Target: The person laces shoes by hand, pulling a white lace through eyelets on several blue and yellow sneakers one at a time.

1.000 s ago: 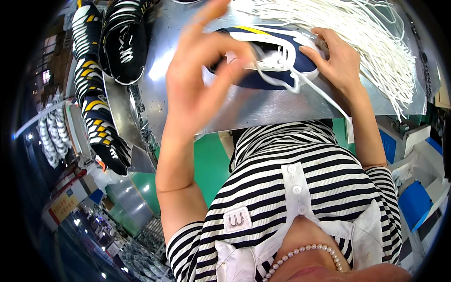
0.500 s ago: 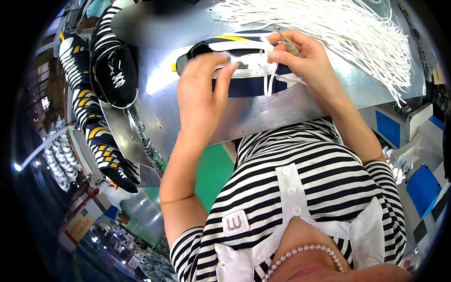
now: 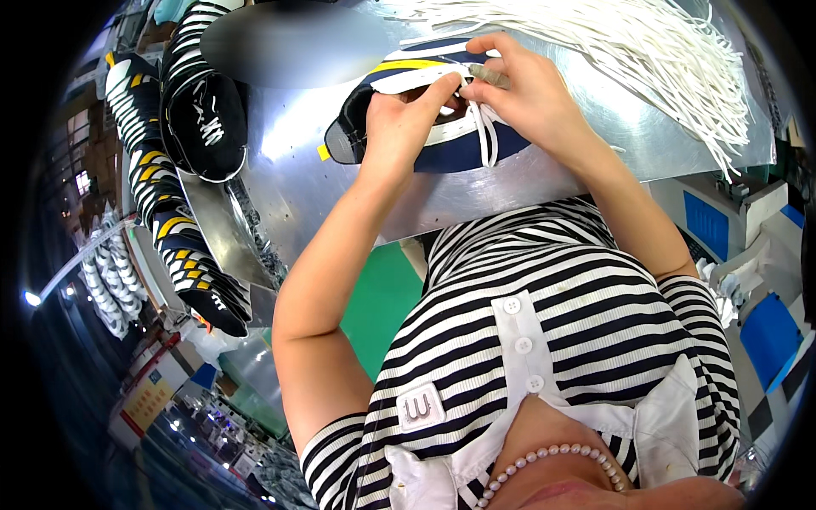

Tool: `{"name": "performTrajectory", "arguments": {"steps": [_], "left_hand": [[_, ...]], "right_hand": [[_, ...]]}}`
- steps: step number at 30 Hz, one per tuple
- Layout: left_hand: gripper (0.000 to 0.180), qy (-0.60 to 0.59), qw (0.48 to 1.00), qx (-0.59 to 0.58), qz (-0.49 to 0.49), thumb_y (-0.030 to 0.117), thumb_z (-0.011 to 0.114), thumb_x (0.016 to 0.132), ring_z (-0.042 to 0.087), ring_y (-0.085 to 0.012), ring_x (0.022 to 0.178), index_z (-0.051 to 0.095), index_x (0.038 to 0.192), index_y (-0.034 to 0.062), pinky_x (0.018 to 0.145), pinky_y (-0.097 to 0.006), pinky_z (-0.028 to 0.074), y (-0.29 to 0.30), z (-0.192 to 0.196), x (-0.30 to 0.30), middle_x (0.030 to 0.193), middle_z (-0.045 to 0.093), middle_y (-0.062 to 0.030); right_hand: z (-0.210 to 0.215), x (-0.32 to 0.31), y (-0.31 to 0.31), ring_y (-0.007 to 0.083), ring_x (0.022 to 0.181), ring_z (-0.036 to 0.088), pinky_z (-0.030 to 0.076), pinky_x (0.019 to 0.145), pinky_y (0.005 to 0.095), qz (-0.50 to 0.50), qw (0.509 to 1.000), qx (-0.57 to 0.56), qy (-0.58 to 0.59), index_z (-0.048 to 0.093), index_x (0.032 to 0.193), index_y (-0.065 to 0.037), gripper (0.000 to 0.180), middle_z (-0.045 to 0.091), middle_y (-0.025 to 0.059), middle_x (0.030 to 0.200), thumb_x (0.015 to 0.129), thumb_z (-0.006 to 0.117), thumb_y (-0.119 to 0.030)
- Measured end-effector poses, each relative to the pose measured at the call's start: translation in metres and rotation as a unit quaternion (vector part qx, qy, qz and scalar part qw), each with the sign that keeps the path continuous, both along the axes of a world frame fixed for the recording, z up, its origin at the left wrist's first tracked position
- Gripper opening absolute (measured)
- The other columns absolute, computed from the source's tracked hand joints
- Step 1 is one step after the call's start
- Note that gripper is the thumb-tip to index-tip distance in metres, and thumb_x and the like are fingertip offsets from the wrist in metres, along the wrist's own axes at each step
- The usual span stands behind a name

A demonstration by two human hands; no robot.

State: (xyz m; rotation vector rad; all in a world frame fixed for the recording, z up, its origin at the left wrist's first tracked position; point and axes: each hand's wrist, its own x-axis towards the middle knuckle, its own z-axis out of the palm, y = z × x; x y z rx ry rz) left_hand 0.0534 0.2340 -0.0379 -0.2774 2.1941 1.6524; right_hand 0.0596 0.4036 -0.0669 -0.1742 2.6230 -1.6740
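A navy shoe upper [image 3: 459, 159] with white trim and a yellow stripe lies on the metal table. My left hand [image 3: 398, 127] grips its opening edge, fingers inside and thumb along the eyelet strip. Between thumb and fingers, my right hand [image 3: 531, 89] holds a small awl-like tool [image 3: 490, 76] with a wrapped, tan handle. That tool's tip is hidden near the eyelets, close to my left thumb. A white shoelace [image 3: 486, 140] is partly threaded across the upper, with a loop hanging toward me.
A large pile of white shoelaces [image 3: 629, 72] spreads over the far right of the metal table [image 3: 293, 191]. On the left, a black shoe upper with white laces [image 3: 204, 119] stands beside a long row of nested striped uppers [image 3: 157, 183]. A blurred oval covers the far middle.
My left hand has moved right and taken hold of the upper's edge. My right hand has turned the tool toward the eyelets. The upper has tilted, its left end lower.
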Motion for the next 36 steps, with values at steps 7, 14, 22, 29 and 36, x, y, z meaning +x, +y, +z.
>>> {"name": "performTrajectory", "arguments": {"steps": [7, 14, 22, 29, 36], "left_hand": [[0.028, 0.062, 0.995, -0.069, 0.035, 0.022, 0.074, 0.084, 0.067, -0.011, 0.076, 0.072, 0.099, -0.0022, 0.071, -0.025, 0.051, 0.002, -0.009, 0.004, 0.085, 0.073, -0.0061], [0.027, 0.122, 0.986, -0.112, -0.004, 0.017, 0.07, 0.091, 0.064, -0.0107, 0.079, 0.068, 0.103, -0.0062, 0.072, -0.026, 0.05, 0.004, -0.006, 0.007, 0.089, 0.071, -0.007], [0.026, 0.289, 0.939, -0.168, -0.077, 0.017, 0.059, 0.094, 0.065, -0.0255, 0.056, 0.07, 0.08, -0.002, 0.055, -0.036, 0.047, 0.014, -0.016, 0.017, 0.064, 0.066, -0.0151], [0.016, 0.03, 0.997, 0.058, -0.039, 0.014, 0.065, 0.093, 0.06, -0.0082, 0.074, 0.069, 0.096, -0.0011, 0.066, -0.024, 0.047, -0.004, 0.002, 0.009, 0.08, 0.065, -0.0021], [0.03, 0.081, 0.996, 0.043, -0.003, 0.006, 0.072, 0.083, 0.062, -0.0118, 0.083, 0.066, 0.111, -0.0027, 0.077, -0.027, 0.049, 0.008, -0.012, 0.003, 0.094, 0.069, -0.0048]], "right_hand": [[0.012, 0.006, 0.017, 0.0289, 0.07, 0.065, 0.048, 0.065, 0.0391, 0.032, 0.997, -0.071, 0.011, 0.057, 0.1, -0.001, 0.024, 0.067, 0.0139, 0.079, 0.091, 0.063, -0.022], [0.015, -0.002, 0.025, 0.0238, 0.063, 0.061, 0.047, 0.06, 0.0353, 0.081, 0.996, 0.03, 0.009, 0.059, 0.095, -0.001, 0.012, 0.064, 0.0106, 0.071, 0.092, 0.06, -0.013], [0.007, -0.015, -0.001, 0.0378, 0.08, 0.068, 0.053, 0.068, 0.0445, 0.133, 0.961, 0.22, 0.097, 0.057, 0.096, 0.006, 0.021, 0.067, 0.0228, 0.081, 0.083, 0.06, -0.01], [0.01, -0.026, 0.022, 0.0287, 0.079, 0.066, 0.05, 0.071, 0.0391, 0.028, 0.993, -0.099, 0.064, 0.058, 0.105, -0.004, 0.02, 0.067, 0.0131, 0.08, 0.096, 0.054, -0.021], [-0.01, -0.021, 0.001, 0.033, 0.075, 0.064, 0.048, 0.069, 0.0417, 0.015, 0.996, 0.018, 0.088, 0.056, 0.115, -0.006, 0.023, 0.066, 0.0135, 0.078, 0.098, 0.053, -0.021]]}}
